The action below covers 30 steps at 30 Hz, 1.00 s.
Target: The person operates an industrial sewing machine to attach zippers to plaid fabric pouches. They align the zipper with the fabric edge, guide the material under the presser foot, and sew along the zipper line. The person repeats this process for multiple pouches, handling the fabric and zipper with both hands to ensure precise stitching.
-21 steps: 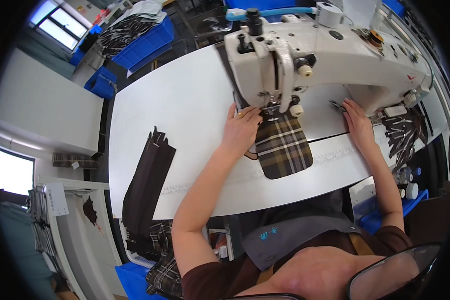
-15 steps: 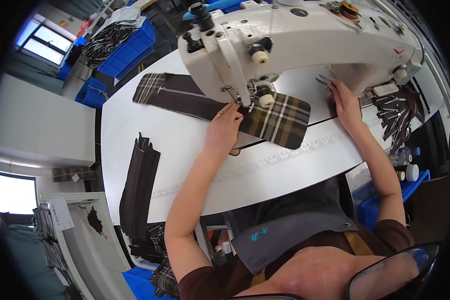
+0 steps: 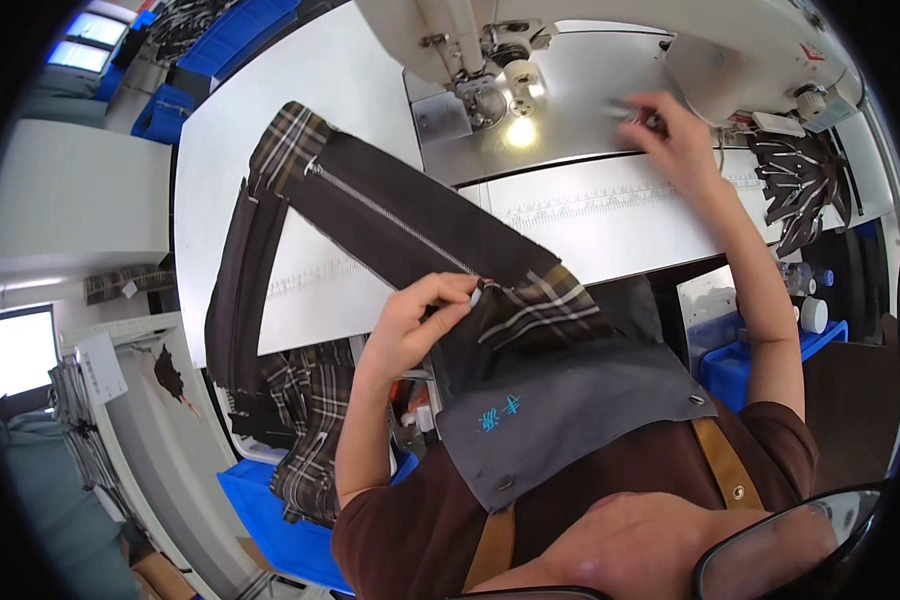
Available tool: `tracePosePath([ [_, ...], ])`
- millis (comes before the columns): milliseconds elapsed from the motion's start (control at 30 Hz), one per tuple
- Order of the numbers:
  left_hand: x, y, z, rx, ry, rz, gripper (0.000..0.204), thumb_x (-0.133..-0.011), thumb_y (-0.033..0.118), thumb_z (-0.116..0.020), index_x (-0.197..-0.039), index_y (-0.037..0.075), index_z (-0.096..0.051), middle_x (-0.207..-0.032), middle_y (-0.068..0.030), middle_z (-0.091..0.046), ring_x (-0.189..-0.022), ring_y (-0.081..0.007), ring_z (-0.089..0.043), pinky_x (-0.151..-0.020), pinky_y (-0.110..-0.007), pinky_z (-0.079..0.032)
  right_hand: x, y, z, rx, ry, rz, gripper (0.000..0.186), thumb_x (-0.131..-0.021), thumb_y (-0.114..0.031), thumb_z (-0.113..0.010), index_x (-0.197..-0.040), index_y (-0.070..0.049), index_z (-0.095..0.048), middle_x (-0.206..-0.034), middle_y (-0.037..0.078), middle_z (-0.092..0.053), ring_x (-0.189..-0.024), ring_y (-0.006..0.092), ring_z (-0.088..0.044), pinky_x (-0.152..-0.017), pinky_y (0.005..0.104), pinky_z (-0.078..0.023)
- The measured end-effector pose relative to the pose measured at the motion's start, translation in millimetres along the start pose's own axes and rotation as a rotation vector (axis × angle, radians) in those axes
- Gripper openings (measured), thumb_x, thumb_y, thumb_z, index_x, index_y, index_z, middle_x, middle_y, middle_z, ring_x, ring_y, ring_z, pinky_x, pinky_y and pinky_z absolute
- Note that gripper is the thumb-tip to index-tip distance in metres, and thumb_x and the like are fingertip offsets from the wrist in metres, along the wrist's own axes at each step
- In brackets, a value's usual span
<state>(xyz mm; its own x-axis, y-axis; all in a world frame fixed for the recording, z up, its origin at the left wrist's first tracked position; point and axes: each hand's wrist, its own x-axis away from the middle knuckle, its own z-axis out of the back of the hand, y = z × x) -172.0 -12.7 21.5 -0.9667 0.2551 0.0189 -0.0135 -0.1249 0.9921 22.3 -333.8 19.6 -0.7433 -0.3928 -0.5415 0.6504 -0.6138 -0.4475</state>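
A white table (image 3: 310,75) carried a pale sewing machine (image 3: 710,35) along its far side, its small lamp lighting the metal plate under the needle area. A printed ruler band ran along the near part of the tabletop.

The zippered strip (image 3: 420,205), dark brown with 2 plaid ends, lay slantwise across the left half of the table. Its long axis ran from far left to near right, and the silvery zip followed the same line. The far plaid end pointed away and leftward, meeting the top of a stack of dark strips (image 3: 245,280); the near plaid end pointed toward the person's body, past the table edge and above the grey apron (image 3: 560,410).

The left hand (image 3: 410,330) pinched the strip between thumb and forefinger, at the near end of the zip. The right hand (image 3: 675,140), well apart from the strip, was raised before the machine's pillar, fingers curled around a small metal tool (image 3: 645,120); blur hid whether its blades were parted. Farther right lay a bundle of zipper pieces (image 3: 805,185).
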Motion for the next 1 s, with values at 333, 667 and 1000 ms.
tracePosePath([
  [333,-2,-3,-8,-0.026,0.065,-0.083,0.007,-0.085,0.003,-0.058,-0.091,-0.001,-0.059,-0.103,-0.0134,-0.065,-0.093,-0.0170,-0.061,-0.079,-0.027,-0.046,-3,-105,-42,0.017,-0.355,0.623,0.024,-0.073,-0.018,-0.069,-0.092,-0.009,-0.058,-0.078,0.004,-0.057,-0.065,0.0218,-0.057,-0.061,0.0342,-0.046],
  [667,26,-19,-31,-0.835,0.272,-0.467,0.030,-0.059,0.000,-0.069,-0.088,0.010,-0.068,-0.106,-0.0046,-0.063,-0.095,-0.0236,-0.059,-0.085,-0.040,-0.045,-15,-80,-66,0.014,-0.357,0.367,0.029,-0.076,-0.021,-0.068,-0.100,-0.008,-0.059,-0.089,0.006,-0.058,-0.067,0.0249,-0.059,-0.057,0.0345,-0.048],
  [1000,50,-33,-58,-0.970,0.375,-0.361,0.044,-0.068,0.032,-0.075,-0.107,0.014,-0.067,-0.124,-0.0086,-0.057,-0.123,-0.0262,-0.047,-0.105,-0.042,-0.026,47,-89,-15,0.063,-0.321,0.363,0.044,-0.072,-0.029,-0.072,-0.104,-0.004,-0.054,-0.115,0.014,-0.052,-0.110,0.0325,-0.049,-0.091,0.0432,-0.039],
])
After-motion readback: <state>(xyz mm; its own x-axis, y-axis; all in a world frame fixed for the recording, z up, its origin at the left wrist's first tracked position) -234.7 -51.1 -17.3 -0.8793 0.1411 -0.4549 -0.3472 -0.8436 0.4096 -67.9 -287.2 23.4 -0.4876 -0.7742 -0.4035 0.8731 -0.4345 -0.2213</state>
